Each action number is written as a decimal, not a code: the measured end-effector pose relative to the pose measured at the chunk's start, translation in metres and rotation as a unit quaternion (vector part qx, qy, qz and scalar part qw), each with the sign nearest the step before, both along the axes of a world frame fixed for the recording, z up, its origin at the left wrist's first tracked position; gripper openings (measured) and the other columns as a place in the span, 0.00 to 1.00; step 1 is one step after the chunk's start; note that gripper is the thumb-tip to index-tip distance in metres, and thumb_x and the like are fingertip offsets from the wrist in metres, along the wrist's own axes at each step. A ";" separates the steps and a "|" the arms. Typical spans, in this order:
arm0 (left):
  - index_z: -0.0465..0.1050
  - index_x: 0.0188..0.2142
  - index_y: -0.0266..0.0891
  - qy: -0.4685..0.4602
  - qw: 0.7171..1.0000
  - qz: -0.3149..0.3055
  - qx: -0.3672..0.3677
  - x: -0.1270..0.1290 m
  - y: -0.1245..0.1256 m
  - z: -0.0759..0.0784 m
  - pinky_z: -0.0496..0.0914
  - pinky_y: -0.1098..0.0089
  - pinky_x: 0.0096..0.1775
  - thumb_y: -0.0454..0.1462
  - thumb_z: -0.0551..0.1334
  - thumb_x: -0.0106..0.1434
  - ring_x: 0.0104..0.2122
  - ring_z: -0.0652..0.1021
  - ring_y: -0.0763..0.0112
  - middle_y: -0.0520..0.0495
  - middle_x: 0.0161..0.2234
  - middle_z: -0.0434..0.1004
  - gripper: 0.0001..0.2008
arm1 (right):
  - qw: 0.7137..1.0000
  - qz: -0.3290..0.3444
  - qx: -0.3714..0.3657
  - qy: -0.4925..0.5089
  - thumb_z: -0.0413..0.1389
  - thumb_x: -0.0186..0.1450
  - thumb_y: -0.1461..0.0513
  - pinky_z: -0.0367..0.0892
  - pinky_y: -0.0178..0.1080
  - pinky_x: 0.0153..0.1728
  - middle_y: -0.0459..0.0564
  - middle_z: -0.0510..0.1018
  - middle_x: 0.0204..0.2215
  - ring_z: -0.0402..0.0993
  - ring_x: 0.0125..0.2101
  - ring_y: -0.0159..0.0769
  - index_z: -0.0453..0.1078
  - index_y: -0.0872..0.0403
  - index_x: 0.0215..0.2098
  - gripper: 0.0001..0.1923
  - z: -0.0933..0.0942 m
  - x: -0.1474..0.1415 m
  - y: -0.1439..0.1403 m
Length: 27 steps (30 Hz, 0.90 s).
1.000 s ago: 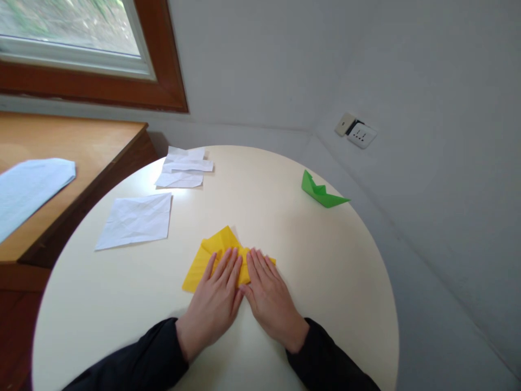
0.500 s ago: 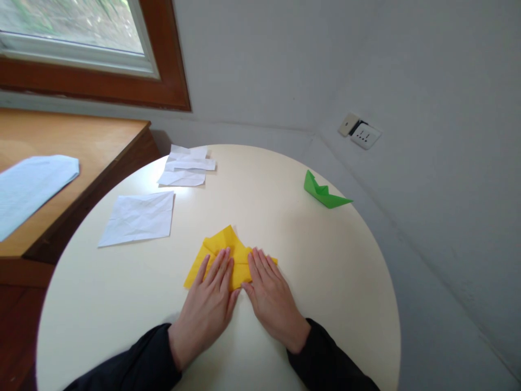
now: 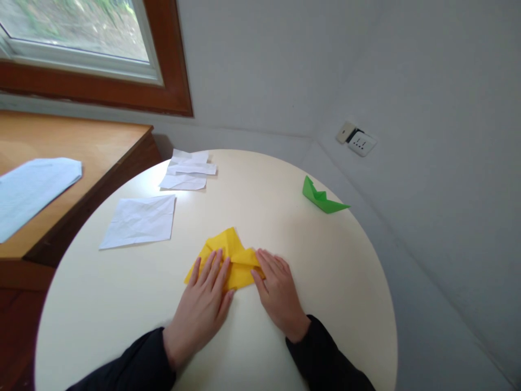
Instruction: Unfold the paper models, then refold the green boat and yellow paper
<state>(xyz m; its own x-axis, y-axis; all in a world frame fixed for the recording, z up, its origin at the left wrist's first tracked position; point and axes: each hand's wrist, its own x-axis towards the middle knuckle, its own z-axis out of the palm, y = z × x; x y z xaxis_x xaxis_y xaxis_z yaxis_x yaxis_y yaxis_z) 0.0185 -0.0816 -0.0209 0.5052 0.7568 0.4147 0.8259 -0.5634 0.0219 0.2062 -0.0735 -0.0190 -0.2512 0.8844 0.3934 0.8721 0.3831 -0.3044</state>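
Observation:
A partly folded yellow paper lies near the front middle of the round cream table. My left hand rests flat on the paper's left half, fingers spread a little. My right hand presses flat on the paper's right end, covering that corner. Both sleeves are black. Neither hand grips anything; the palms only press down.
A green folded paper boat sits at the table's far right edge. A creased white sheet and a stack of white paper pieces lie at the left back. A wooden desk with pale blue paper stands left, under a window.
Both hands slid apart along the yellow paper, the left pulling back toward me and leftward, the right moving right. More of the paper's middle shows now. The view shifted slightly.

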 end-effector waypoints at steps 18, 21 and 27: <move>0.66 0.38 0.38 -0.250 0.967 -0.024 0.030 -0.001 0.011 0.026 0.70 0.66 0.39 0.31 0.55 0.61 0.37 0.72 0.65 0.43 0.37 0.68 0.06 | 0.997 -0.012 -0.019 0.079 0.47 0.64 0.67 0.67 0.43 0.43 0.51 0.78 0.38 0.71 0.39 0.39 0.70 0.53 0.48 0.17 0.004 0.018 0.019; 0.66 0.37 0.38 -0.288 0.954 -0.071 0.035 0.000 0.005 0.030 0.70 0.68 0.37 0.28 0.55 0.60 0.35 0.72 0.68 0.45 0.34 0.69 0.07 | 0.989 -0.010 -0.023 0.144 0.46 0.65 0.66 0.68 0.44 0.43 0.53 0.79 0.38 0.72 0.39 0.40 0.72 0.54 0.45 0.15 0.001 0.018 0.021; 0.67 0.36 0.37 -0.322 0.922 -0.213 -0.041 0.008 -0.012 0.035 0.70 0.72 0.33 0.26 0.53 0.60 0.31 0.72 0.71 0.45 0.29 0.71 0.09 | 0.930 -0.054 -0.083 0.355 0.49 0.64 0.57 0.69 0.40 0.36 0.54 0.79 0.34 0.74 0.34 0.39 0.73 0.58 0.39 0.15 0.006 0.015 0.020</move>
